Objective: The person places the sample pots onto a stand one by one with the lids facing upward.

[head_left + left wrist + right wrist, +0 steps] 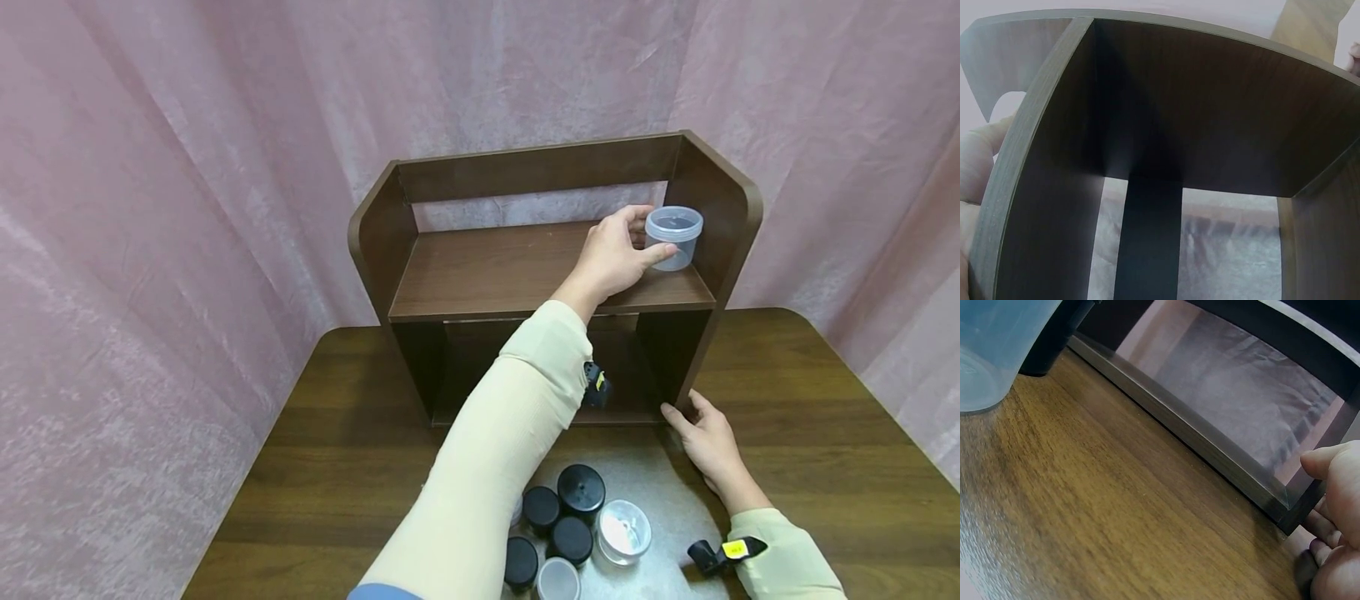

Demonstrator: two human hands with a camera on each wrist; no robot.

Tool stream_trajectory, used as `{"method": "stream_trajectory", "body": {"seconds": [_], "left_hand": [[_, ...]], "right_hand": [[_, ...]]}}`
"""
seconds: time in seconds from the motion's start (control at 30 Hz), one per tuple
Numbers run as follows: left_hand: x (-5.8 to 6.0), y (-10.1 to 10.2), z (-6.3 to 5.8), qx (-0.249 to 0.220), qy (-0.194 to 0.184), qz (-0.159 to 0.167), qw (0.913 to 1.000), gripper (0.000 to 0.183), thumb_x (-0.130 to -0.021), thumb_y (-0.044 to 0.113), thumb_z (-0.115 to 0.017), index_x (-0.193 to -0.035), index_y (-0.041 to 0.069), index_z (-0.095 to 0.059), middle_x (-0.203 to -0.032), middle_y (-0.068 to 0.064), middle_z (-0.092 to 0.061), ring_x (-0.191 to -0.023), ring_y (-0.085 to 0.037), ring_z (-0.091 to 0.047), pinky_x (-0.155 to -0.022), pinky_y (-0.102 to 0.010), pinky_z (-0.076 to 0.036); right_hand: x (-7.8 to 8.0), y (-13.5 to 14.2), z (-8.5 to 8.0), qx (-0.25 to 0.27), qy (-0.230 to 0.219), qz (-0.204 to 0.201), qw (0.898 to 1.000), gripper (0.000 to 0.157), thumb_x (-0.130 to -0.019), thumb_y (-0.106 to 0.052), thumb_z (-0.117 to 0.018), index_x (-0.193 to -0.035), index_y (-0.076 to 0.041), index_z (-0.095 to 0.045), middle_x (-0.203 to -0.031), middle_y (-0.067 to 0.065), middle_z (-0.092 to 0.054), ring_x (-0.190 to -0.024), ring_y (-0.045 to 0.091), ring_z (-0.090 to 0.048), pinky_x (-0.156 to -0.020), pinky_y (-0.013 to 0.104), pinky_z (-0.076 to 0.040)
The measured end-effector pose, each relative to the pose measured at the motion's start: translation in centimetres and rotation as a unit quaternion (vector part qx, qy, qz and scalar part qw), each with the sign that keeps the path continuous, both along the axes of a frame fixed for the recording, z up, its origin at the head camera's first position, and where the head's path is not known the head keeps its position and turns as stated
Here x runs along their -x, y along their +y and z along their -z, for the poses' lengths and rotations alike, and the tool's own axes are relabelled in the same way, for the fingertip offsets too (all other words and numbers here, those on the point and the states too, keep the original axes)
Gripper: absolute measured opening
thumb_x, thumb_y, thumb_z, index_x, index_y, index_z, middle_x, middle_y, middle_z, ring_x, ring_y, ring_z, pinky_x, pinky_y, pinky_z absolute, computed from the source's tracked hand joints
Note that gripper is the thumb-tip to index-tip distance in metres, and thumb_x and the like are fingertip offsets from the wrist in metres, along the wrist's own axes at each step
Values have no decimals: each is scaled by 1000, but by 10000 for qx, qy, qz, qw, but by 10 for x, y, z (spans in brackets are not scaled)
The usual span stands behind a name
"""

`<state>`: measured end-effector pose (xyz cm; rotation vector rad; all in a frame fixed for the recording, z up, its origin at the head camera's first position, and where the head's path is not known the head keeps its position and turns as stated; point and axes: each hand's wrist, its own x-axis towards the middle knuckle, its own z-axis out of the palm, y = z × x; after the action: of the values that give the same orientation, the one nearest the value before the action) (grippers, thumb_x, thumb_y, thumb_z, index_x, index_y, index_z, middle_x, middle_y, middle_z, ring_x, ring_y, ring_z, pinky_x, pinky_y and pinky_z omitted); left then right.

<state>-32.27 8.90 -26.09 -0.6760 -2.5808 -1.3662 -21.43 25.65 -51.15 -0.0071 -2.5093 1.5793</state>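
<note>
Curtain [225,167]: pink, behind your table at twelve o'clock.
Table [795,383]: wooden, beneath your shelf.
Shelf [480,258]: brown, two levels; hours below run from its middle.
Left hand [617,254]: your thumb and fingers pinch the tub's side.
Right hand [708,443]: half past four; your thumb and fingers grip the shelf's lower corner.
Tub [674,242]: translucent, half past two, above the upper board near the side panel; you cannot tell whether it touches the board.
Black-topped jars [581,490]: clustered around six o'clock.
</note>
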Motion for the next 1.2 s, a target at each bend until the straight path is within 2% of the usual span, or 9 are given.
{"method": "stream_trajectory", "body": {"seconds": [0.1,0.3,0.43,0.53,0.57,0.8,0.93,1.13,1.2], "left_hand": [[-1,0,0,-12,-28,26,10000,63,-81,30,-79,-136,15,-53,-110,10,-65,-94,2,-59,-80,-9,-43],[0,-3,-1,-3,-17,40,10000,64,-81,30,-78,-138,15,-52,-113,9,-65,-97,1,-59,-82,-10,-43],[-1,-6,0,41,-21,41,10000,69,-82,30,-78,-142,15,-48,-124,7,-62,-105,0,-60,-87,-10,-42],[-3,-9,1,27,-47,31,10000,72,-82,31,-78,-144,15,-45,-130,6,-59,-109,-1,-59,-89,-10,-42],[-4,-10,2,9,-35,22,10000,72,-82,31,-77,-144,15,-45,-130,6,-59,-110,-2,-59,-90,-10,-42],[-9,-24,4,-341,-157,-80,9993,68,-81,32,-78,-140,14,-50,-125,7,-61,-109,-3,-58,-86,-12,-45],[-15,-35,7,-428,-32,-56,9991,61,-81,33,-78,-134,12,-55,-120,5,-63,-105,-4,-60,-83,-12,-46],[-30,-50,6,-583,173,260,9978,52,-84,30,-75,-130,11,-58,-117,2,-65,-106,-9,-61,-84,-15,-47],[-35,-55,6,-662,210,411,9967,51,-85,28,-75,-129,11,-59,-117,0,-65,-105,-9,-61,-85,-16,-48]], "right_hand": [[0,0,-1,-14,-84,15,10000,64,-98,-32,-56,-144,7,-34,-136,28,-48,-127,38,-42,-80,0,-32],[1,-1,-2,-67,-161,49,9998,66,-98,-35,-55,-144,6,-34,-137,29,-46,-127,38,-42,-85,4,-34],[1,-2,-3,-63,-355,26,9993,73,-98,-37,-55,-146,9,-26,-142,33,-38,-131,42,-35,-105,33,-37],[0,-3,-2,19,-443,-35,9990,76,-98,-37,-55,-147,10,-21,-144,35,-32,-133,44,-31,-107,54,-30],[0,-3,-2,49,-450,-57,9990,76,-98,-36,-55,-147,11,-21,-144,36,-31,-134,45,-31,-107,55,-30],[2,-7,0,-5,-376,-111,9992,73,-99,-37,-53,-147,9,-23,-144,34,-33,-134,45,-31,-105,57,-31],[4,-7,2,-47,-288,-91,9995,70,-99,-36,-54,-146,9,-27,-143,33,-36,-132,44,-33,-103,57,-33],[8,-2,-1,-245,-98,-16,9996,62,-99,-34,-53,-142,7,-36,-136,31,-46,-129,41,-39,-100,56,-35],[9,0,-4,-244,-116,-5,9996,65,-99,-35,-53,-143,8,-34,-138,32,-44,-130,43,-37,-101,57,-34]]}}
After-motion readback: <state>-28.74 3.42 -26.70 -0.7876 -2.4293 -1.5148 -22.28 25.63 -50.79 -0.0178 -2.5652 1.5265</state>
